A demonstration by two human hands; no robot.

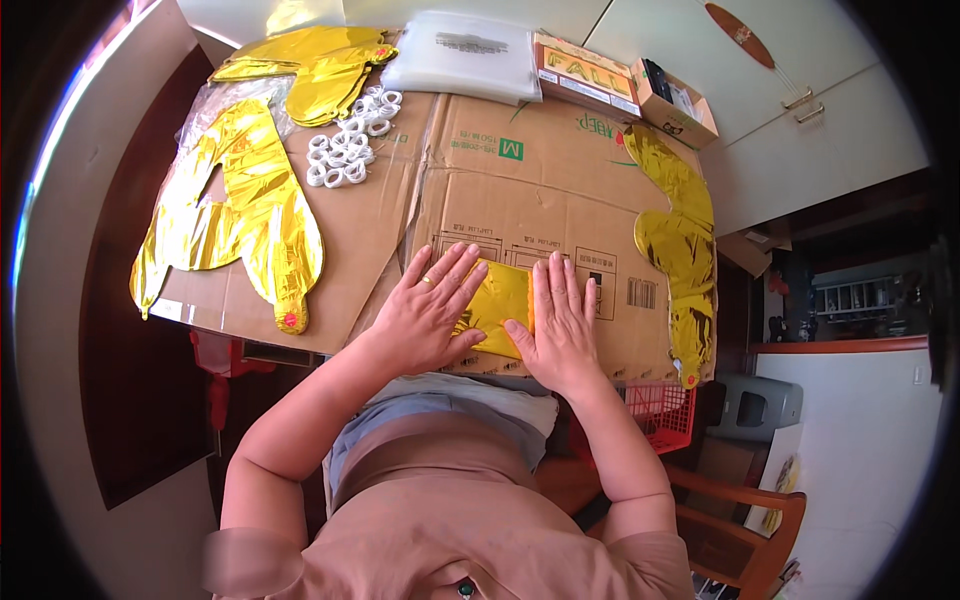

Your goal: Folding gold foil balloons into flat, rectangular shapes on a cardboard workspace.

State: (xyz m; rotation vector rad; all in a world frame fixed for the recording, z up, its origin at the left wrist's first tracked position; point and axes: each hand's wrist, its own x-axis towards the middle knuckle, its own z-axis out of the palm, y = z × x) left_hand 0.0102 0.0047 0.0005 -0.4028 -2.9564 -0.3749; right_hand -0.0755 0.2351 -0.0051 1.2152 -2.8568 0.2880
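Folded foil (pixel 500 295): gold, at the near middle of the cardboard (pixel 585 210), between both hands.
Left hand (pixel 425 312): grip spread open, palm down over the foil's left part — seemingly keeping it flat.
Right hand (pixel 560 332): grip also open, laid along the right edge, thumb on the foil; nothing pinched.
Gold shapes: one left (pixel 250 190), one right (pixel 685 215) — perhaps spread aside to give the hands room.
Far left: white coils (pixel 345 150) beside a gold stack (pixel 325 75), probably kept within reach.
Hard to see: the foil's left edge, covered by fingers; its layers cannot be counted.
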